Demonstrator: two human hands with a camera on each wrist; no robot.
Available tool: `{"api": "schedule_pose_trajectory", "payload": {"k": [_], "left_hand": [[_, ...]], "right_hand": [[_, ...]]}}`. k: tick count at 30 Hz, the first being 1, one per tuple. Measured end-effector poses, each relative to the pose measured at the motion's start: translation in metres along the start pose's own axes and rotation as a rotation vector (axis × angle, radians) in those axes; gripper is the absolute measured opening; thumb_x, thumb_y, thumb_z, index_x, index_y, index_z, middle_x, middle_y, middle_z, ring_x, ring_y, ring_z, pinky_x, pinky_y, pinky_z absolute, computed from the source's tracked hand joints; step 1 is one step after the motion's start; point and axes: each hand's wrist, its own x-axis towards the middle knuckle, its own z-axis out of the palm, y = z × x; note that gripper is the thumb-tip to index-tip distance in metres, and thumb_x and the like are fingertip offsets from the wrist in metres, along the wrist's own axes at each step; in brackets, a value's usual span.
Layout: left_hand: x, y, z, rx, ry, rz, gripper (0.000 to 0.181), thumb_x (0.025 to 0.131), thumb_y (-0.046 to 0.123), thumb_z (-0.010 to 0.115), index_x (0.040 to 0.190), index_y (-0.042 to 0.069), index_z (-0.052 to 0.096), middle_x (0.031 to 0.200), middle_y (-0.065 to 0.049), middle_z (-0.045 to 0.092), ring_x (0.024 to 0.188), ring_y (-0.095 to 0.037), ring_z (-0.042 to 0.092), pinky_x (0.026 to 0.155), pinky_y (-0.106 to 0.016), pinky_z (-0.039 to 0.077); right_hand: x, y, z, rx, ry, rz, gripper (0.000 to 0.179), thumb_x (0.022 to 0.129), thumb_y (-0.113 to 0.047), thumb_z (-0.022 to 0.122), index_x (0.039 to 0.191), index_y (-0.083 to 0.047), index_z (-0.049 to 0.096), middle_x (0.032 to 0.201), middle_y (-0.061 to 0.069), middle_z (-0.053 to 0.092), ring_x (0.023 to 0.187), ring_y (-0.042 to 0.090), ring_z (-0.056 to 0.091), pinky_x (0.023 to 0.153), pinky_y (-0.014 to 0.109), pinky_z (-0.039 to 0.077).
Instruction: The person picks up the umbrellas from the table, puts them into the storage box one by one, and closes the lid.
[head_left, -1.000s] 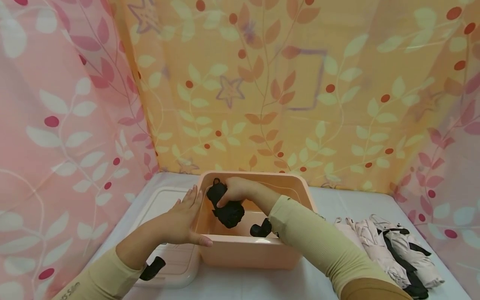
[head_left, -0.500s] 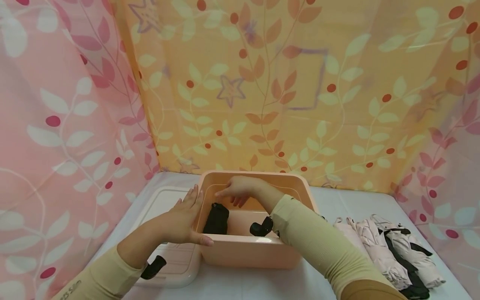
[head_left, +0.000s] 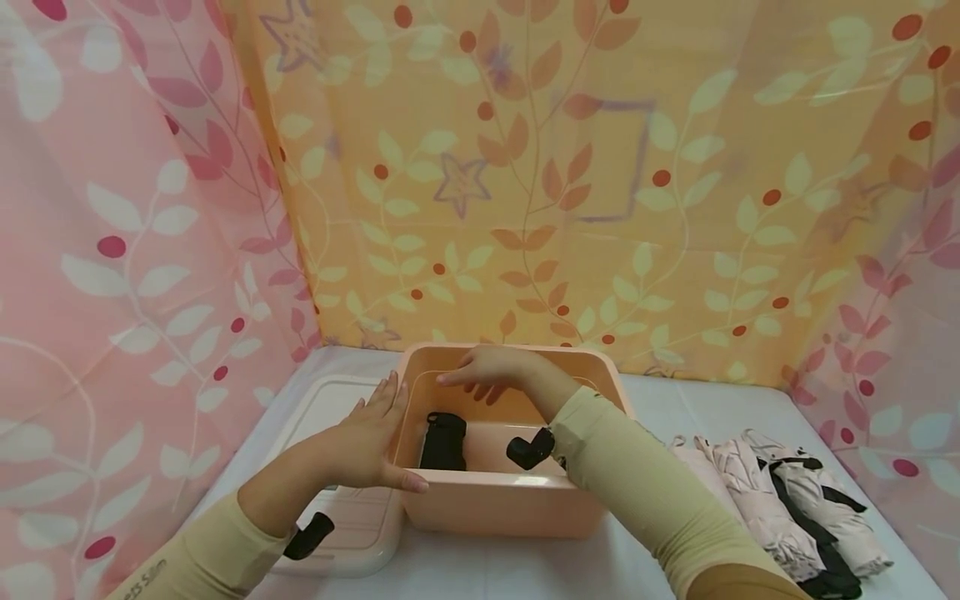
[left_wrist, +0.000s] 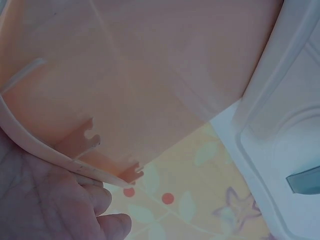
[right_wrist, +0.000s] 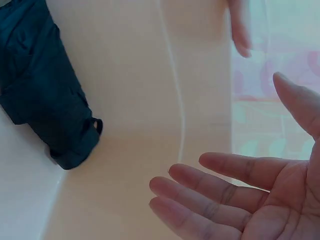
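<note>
A rolled-up black cloth bundle [head_left: 443,442] with a small loop at one end lies inside a peach plastic bin [head_left: 502,508], against its left wall. The right wrist view shows the same bundle [right_wrist: 47,85] as dark blue-black, with its loop toward the bin wall. Above it, inside the bin's back part, my right hand [head_left: 498,371] hovers with fingers spread and holding nothing. My left hand [head_left: 360,446] rests along the bin's left rim, fingers straight and thumb over the front corner. The left wrist view catches its fingers [left_wrist: 100,200] just outside the rim.
A white lid [head_left: 348,533] lies left of the bin, partly under my left forearm. Several rolled pale pink cloth bundles [head_left: 757,500] with black parts lie at the right. Patterned curtains [head_left: 480,208] enclose the white table [head_left: 480,575].
One second ago my right hand gripped the black bundle in the bin. It let go, leaving the bundle at the left, then drew slightly up and right. My left hand stayed on the rim.
</note>
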Motion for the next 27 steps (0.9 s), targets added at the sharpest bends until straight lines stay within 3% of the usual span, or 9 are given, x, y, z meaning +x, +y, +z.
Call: {"api": "schedule_pose_trajectory", "payload": {"k": [5, 10, 19, 27], "left_hand": [[0.001, 0.0, 0.001, -0.003, -0.002, -0.007, 0.131, 0.059, 0.077, 0.06, 0.145, -0.001, 0.001, 0.15, -0.02, -0.011, 0.138, -0.032, -0.007, 0.107, -0.057, 0.008], [0.0, 0.0, 0.001, -0.013, -0.001, -0.007, 0.13, 0.059, 0.076, 0.061, 0.145, -0.001, 0.001, 0.15, -0.019, -0.011, 0.138, -0.032, -0.008, 0.107, -0.057, 0.007], [0.0, -0.001, 0.001, -0.011, 0.001, -0.012, 0.132, 0.057, 0.079, 0.059, 0.146, 0.0, 0.0, 0.151, -0.018, -0.012, 0.138, -0.032, -0.008, 0.107, -0.056, 0.007], [-0.001, 0.0, 0.002, -0.015, -0.01, -0.009, 0.131, 0.059, 0.077, 0.06, 0.145, 0.001, -0.002, 0.15, -0.019, -0.014, 0.138, -0.031, -0.01, 0.107, -0.056, 0.007]], "right_hand": [[-0.01, 0.004, -0.013, 0.04, -0.013, -0.022, 0.05, 0.082, -0.048, 0.062, 0.116, -0.012, 0.061, 0.104, 0.008, 0.062, 0.094, 0.024, 0.062, 0.079, 0.039, 0.051], [-0.02, 0.012, -0.025, 0.092, -0.027, -0.045, 0.051, 0.083, -0.044, 0.063, 0.119, -0.008, 0.059, 0.108, 0.009, 0.061, 0.098, 0.024, 0.06, 0.086, 0.042, 0.048], [-0.029, 0.025, -0.041, 0.105, -0.049, -0.114, 0.045, 0.084, -0.038, 0.064, 0.118, -0.009, 0.058, 0.109, 0.005, 0.062, 0.101, 0.022, 0.059, 0.086, 0.04, 0.048], [-0.052, 0.037, -0.061, 0.194, -0.017, -0.181, 0.054, 0.087, -0.031, 0.062, 0.13, -0.001, 0.048, 0.121, 0.016, 0.055, 0.11, 0.028, 0.055, 0.091, 0.042, 0.045]]}}
